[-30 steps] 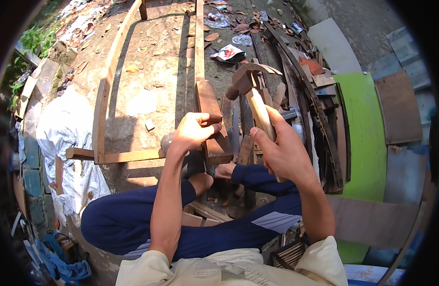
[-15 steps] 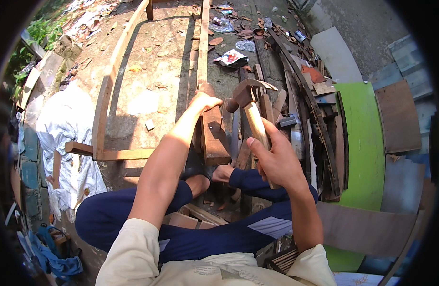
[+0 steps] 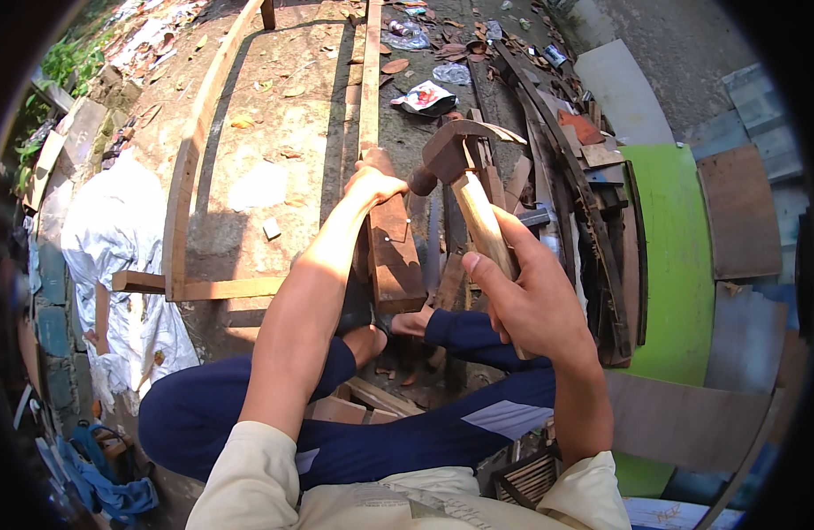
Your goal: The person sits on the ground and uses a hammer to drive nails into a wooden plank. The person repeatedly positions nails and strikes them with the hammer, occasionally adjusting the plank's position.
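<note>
My right hand (image 3: 540, 296) is closed around the pale wooden handle of a claw hammer (image 3: 485, 221). The hammer's rusty head is up in the air, its striking face toward the left and its claw toward the right. My left hand (image 3: 376, 187) grips a long wooden beam (image 3: 395, 269) part of the way along, fingers wrapped over it. On the beam's brown near end, a small nail (image 3: 388, 238) shows just below that hand. The hammer head is apart from the beam. My feet are beside the beam's near end.
A wooden frame (image 3: 188, 177) lies ahead on the left, near white cloth (image 3: 129, 238). Scrap boards and a dark toothed strip (image 3: 593, 212) are piled at the right, beside a green panel (image 3: 668, 238). Wood offcuts (image 3: 341, 410) lie between my legs. Leaves and plastic litter the ground.
The hammer head has risen and shifted slightly left, while my right hand has moved a little right and down. My left hand keeps its hold on the beam.
</note>
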A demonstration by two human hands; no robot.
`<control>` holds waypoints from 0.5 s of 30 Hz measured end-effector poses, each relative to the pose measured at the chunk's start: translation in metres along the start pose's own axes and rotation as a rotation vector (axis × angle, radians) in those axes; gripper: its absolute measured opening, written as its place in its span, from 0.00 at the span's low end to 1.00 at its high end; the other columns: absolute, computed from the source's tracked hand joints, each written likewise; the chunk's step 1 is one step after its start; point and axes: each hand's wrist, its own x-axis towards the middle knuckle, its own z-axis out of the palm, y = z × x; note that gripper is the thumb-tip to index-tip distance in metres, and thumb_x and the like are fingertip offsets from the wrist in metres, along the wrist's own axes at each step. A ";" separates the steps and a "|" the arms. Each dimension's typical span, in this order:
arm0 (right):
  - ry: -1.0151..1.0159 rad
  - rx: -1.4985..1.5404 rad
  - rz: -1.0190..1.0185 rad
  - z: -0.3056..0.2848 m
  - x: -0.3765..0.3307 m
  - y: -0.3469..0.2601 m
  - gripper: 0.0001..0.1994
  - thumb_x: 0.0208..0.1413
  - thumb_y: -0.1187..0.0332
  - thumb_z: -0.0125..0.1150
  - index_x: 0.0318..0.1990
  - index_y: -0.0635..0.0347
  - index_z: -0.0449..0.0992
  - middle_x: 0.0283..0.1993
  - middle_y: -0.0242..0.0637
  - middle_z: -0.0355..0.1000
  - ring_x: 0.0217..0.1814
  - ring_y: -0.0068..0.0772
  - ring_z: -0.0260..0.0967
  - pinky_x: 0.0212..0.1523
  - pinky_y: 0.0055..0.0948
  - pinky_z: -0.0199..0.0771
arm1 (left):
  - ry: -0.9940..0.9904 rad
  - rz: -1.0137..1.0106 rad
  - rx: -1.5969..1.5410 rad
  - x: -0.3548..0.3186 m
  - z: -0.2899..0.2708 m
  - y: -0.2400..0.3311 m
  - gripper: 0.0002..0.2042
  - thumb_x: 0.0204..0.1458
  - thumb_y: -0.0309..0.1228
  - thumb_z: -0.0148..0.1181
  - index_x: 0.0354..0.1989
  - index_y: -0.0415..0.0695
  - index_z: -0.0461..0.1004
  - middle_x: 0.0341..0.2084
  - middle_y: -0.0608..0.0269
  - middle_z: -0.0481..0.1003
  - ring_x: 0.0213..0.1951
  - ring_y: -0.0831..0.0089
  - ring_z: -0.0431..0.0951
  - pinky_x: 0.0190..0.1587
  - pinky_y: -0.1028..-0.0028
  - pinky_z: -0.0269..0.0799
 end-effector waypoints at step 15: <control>0.055 -0.006 -0.079 -0.013 0.005 -0.022 0.25 0.65 0.66 0.59 0.66 0.66 0.65 0.36 0.46 0.75 0.29 0.33 0.74 0.32 0.33 0.72 | 0.018 0.005 -0.036 -0.013 -0.005 -0.006 0.68 0.35 0.52 0.77 0.76 0.31 0.34 0.64 0.35 0.68 0.65 0.49 0.71 0.67 0.59 0.68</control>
